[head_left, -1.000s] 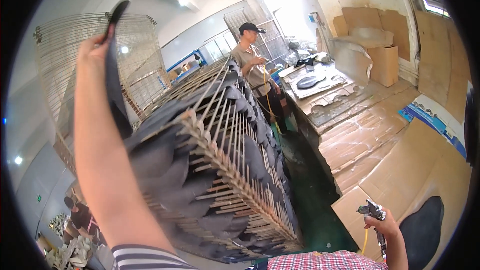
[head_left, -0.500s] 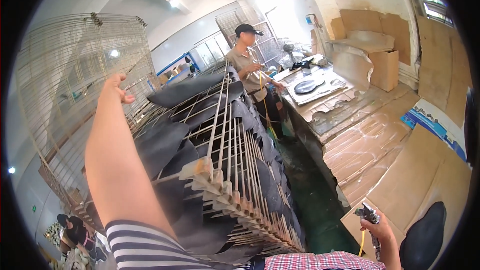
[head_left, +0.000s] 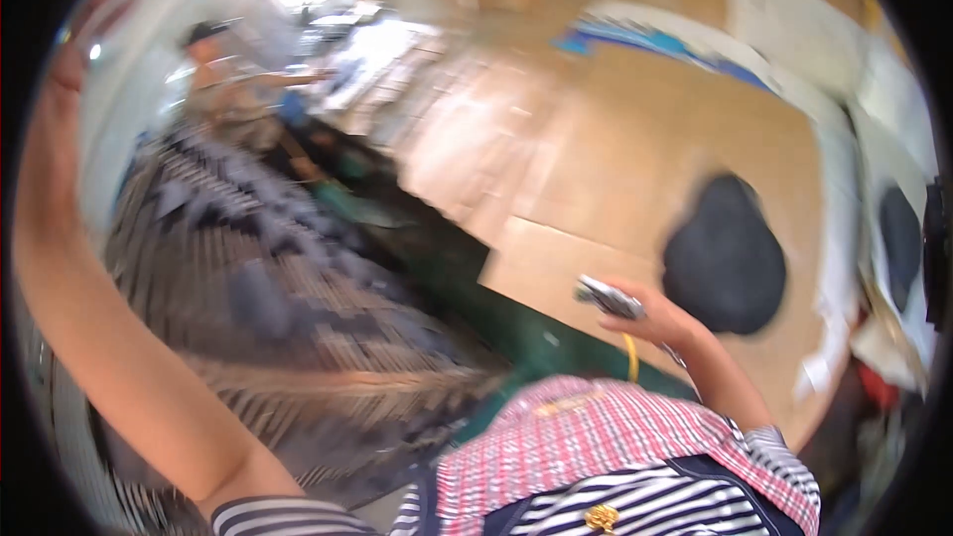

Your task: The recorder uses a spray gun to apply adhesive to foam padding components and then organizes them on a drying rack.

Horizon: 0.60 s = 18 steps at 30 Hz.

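My right hand (head_left: 655, 314) is closed around a small metal spray gun (head_left: 610, 297) with a yellow hose (head_left: 632, 357) hanging below it. Beside that hand, a dark sole-shaped piece (head_left: 727, 256) lies flat on a cardboard-covered worktop (head_left: 596, 169). At the upper left my left arm is raised, and my left hand (head_left: 104, 5) shows stretched, parted fingers, blurred and partly cut by the picture's rim. Nothing can be seen in it. Below that arm stands a wire rack (head_left: 328, 377) loaded with dark flat pieces, smeared by motion.
A co-worker (head_left: 228, 89) in a dark cap stands at the far end of the rack, one arm stretched to the bench. A narrow strip of green floor (head_left: 447, 268) separates rack and worktop. Another dark piece (head_left: 898, 243) shows at the right edge.
My view has swung right and down to the worktop, so rack and co-worker shift left. My left hand now shows at the upper left rim. The spray gun stays in my right hand.
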### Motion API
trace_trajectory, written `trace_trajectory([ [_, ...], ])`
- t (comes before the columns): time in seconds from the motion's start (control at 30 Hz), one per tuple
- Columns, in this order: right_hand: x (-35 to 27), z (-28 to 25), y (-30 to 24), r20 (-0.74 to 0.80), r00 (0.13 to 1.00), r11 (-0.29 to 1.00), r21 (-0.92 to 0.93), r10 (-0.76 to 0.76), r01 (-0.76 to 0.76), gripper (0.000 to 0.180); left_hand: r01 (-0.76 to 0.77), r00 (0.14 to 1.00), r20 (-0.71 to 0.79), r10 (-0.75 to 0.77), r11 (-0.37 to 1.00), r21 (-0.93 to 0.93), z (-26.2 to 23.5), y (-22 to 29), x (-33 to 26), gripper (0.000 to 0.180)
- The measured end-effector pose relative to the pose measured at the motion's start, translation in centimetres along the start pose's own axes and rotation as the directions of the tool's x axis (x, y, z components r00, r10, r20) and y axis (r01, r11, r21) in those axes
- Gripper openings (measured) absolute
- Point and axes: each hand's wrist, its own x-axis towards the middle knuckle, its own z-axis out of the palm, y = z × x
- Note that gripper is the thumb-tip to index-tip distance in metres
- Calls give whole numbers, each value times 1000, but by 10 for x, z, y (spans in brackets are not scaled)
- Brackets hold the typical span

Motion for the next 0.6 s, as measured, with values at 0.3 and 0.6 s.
trace_trajectory([
  [0.3,-243,-86,67,-583,708,908,363,398,-212,56,456,804,384,-454,885,92,485,-237,-250,18],
  [0.6,-357,-88,104,-746,444,855,508,497,-102,54,266,727,410,-551,776,572,608,-156,-298,26],
])
